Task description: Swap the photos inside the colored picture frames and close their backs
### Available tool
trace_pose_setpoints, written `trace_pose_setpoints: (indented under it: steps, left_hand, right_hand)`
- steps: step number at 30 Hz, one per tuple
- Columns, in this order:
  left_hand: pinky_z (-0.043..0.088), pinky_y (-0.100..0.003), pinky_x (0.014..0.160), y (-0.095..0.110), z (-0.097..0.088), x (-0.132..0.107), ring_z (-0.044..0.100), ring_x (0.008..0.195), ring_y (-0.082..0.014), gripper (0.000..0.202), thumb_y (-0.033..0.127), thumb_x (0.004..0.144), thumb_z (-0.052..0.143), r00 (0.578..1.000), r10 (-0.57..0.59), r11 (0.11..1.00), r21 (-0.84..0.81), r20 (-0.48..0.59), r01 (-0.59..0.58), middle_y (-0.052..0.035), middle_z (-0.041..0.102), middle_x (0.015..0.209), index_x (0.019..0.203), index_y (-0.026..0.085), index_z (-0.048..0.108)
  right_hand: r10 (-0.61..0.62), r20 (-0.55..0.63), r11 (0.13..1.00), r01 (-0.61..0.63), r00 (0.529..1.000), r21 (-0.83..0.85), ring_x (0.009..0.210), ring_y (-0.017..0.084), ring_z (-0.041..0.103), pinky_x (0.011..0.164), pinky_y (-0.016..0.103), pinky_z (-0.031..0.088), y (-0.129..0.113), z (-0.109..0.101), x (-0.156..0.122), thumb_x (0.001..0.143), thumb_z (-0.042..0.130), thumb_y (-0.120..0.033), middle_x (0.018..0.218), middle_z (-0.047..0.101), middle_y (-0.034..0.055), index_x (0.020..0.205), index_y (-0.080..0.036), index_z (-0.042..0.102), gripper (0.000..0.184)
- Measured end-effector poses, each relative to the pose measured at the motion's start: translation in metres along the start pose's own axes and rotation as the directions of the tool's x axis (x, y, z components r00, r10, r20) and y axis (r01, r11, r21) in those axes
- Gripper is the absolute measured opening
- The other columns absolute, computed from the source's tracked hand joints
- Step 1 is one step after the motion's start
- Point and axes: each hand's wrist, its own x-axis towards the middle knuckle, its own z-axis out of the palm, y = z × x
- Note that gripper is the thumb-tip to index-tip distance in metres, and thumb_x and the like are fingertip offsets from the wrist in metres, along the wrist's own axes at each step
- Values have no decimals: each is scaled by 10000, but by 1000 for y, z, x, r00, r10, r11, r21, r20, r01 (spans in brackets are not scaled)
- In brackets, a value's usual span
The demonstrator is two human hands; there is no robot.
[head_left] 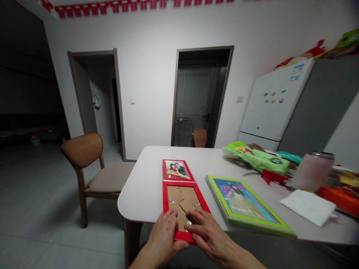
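A red picture frame (pixel 200 194) lies back side up at the table's near edge, showing its brown backing board (pixel 175 196) with several small metal clips. My left hand (pixel 165 229) grips the near left corner, fingers on the border and thumb at the near edge. Across the near right part rests my right hand (pixel 206 229), its fingers bent over the board beside a metal clip and its thumb by the near edge. Just beyond, a red-framed photo (pixel 176 170) of two people faces up, touching the first frame's far end. Whether the two are joined, I cannot tell.
Right of my hands lies a green-framed picture (pixel 244 200) on the white table (pixel 140 186). Farther right are a green package (pixel 256 158), a pink bottle (pixel 314 170), and white paper (pixel 308 205). A wooden chair (pixel 84 153) stands left; a refrigerator (pixel 276 104) stands back right.
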Motion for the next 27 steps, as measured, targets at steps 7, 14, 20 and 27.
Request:
trace_pose_setpoints:
  steps: [7,14,20,27]
  left_hand:
    - [249,-389,987,-4,3,0,326,1171,-251,739,375,561,691,1000,-11,999,-36,-18,11,-135,390,1262,1187,116,397]
    - [253,-397,985,-2,0,-1,325,1172,-253,716,342,576,675,1000,-18,999,-42,2,18,-132,384,1267,1197,128,389]
    - [262,-385,984,-4,1,-2,326,1170,-251,679,334,563,699,1000,17,999,-44,-8,-17,-130,395,1260,1155,129,438]
    - [265,-396,981,-9,3,0,338,1162,-255,691,346,545,708,999,29,997,-69,-36,-31,-125,403,1255,1149,137,446]
  right_hand:
    - [-35,40,999,34,999,13,1028,208,393,877,382,318,-2,-5,-3,777,380,-241,1072,499,46,893,-274,620,269]
    - [64,-39,997,-62,997,41,980,186,435,850,325,331,14,10,29,810,310,-240,1075,505,84,1062,-201,538,342]
    - [117,-20,987,-118,993,-108,895,175,445,785,292,318,21,29,76,745,378,-161,938,537,60,880,-195,589,253]
    - [26,54,986,-16,998,-165,893,189,445,750,300,317,20,30,75,766,410,-243,945,542,62,892,-215,575,209]
